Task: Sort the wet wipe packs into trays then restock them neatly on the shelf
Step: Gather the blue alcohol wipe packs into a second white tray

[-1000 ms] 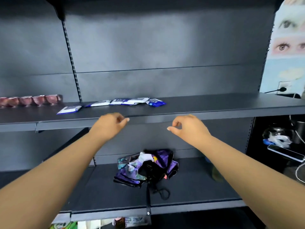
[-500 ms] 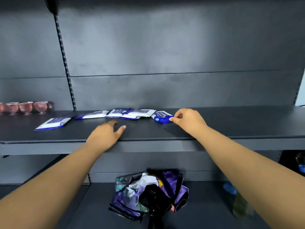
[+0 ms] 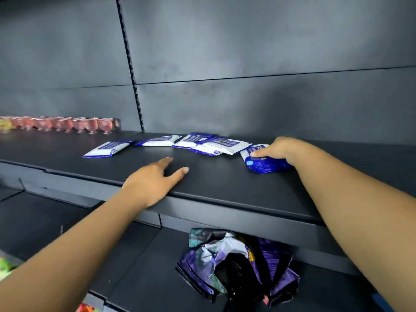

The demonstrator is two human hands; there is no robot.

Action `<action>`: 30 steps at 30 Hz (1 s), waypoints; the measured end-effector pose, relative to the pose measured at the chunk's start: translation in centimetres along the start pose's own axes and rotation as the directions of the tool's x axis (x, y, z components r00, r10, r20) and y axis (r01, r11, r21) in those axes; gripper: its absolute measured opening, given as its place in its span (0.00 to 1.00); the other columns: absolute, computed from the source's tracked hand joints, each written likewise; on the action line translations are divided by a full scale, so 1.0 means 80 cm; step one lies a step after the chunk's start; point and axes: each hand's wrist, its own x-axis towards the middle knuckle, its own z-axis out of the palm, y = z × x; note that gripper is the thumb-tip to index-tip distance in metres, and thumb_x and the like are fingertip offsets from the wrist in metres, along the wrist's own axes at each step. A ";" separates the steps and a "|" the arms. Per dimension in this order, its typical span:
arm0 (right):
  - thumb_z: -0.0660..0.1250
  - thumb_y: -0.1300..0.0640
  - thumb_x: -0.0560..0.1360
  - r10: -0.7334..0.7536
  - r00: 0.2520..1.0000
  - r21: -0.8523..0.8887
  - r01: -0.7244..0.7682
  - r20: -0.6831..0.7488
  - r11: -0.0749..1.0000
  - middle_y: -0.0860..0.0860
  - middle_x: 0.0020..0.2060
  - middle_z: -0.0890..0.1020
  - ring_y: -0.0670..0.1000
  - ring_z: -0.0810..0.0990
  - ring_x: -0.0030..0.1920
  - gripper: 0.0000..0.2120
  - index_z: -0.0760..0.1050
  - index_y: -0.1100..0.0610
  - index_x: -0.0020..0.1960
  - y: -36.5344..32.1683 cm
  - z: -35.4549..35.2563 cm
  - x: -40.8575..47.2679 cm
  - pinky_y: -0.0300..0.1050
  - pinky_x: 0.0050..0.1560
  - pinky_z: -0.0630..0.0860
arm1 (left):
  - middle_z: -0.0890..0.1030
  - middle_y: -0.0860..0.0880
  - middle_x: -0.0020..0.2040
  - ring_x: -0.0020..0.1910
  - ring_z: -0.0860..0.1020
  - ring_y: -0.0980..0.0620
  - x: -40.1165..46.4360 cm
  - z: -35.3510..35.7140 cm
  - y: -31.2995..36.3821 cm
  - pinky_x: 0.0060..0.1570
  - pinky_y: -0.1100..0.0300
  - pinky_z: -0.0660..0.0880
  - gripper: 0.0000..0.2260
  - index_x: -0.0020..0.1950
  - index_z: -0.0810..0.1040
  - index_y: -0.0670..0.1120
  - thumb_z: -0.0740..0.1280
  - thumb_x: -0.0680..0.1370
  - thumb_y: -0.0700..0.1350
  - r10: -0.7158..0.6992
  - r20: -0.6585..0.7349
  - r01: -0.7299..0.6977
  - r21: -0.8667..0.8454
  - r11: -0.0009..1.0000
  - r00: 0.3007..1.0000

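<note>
Several white and blue wet wipe packs lie flat in a loose row on the dark shelf [image 3: 225, 176]. The leftmost pack [image 3: 105, 149] lies apart from the others; two more packs [image 3: 157, 141] [image 3: 221, 147] overlap their neighbours. My right hand [image 3: 278, 149] grips the rightmost blue pack [image 3: 263, 164], thumb on its top, the pack still on the shelf. My left hand [image 3: 155, 180] rests flat on the shelf's front part with fingers spread, holding nothing, in front of the row. No tray is in view.
A row of small pink jelly cups [image 3: 67, 124] stands at the far left of the same shelf. On the lower shelf lies a folded purple patterned umbrella [image 3: 236, 262]. A slotted upright [image 3: 130, 64] runs up the back panel.
The view has come closer to the shelf. My right hand reached the rightmost blue pack and closed on it. My left hand moved forward onto the shelf and flattened.
</note>
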 end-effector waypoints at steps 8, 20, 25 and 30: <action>0.73 0.64 0.68 0.018 0.986 0.518 0.073 -0.168 0.852 0.56 0.51 0.80 0.56 0.80 0.47 0.17 0.74 0.64 0.55 0.009 -0.018 0.006 0.48 0.50 0.77 | 0.76 0.43 0.49 0.52 0.71 0.44 0.041 0.000 0.061 0.48 0.60 0.63 0.21 0.48 0.75 0.43 0.55 0.79 0.60 -0.175 0.030 0.177 -0.207 0.962 0.984; 0.71 0.65 0.70 -0.045 0.993 0.782 0.113 -0.108 0.613 0.57 0.48 0.81 0.58 0.81 0.50 0.08 0.72 0.58 0.38 0.007 -0.002 0.027 0.52 0.54 0.77 | 0.71 0.45 0.66 0.68 0.65 0.42 0.158 0.061 0.121 0.67 0.49 0.61 0.35 0.62 0.73 0.47 0.65 0.65 0.70 -0.358 -0.037 0.349 -0.154 0.924 0.933; 0.70 0.68 0.70 -0.109 0.988 0.850 0.147 -0.106 0.506 0.57 0.48 0.81 0.55 0.80 0.43 0.12 0.74 0.60 0.53 0.015 -0.003 0.009 0.49 0.43 0.78 | 0.82 0.45 0.42 0.41 0.81 0.47 0.117 0.044 0.097 0.49 0.52 0.78 0.12 0.37 0.76 0.44 0.75 0.66 0.50 -0.307 -0.132 0.093 -0.779 0.620 0.942; 0.70 0.66 0.71 -0.156 0.986 0.928 0.113 -0.061 0.354 0.51 0.33 0.82 0.49 0.81 0.31 0.07 0.74 0.58 0.44 0.019 -0.005 -0.062 0.46 0.34 0.79 | 0.81 0.47 0.37 0.24 0.79 0.59 0.026 0.022 0.082 0.25 0.66 0.76 0.05 0.40 0.77 0.43 0.71 0.72 0.37 -0.278 -0.130 -0.035 -0.945 0.325 0.952</action>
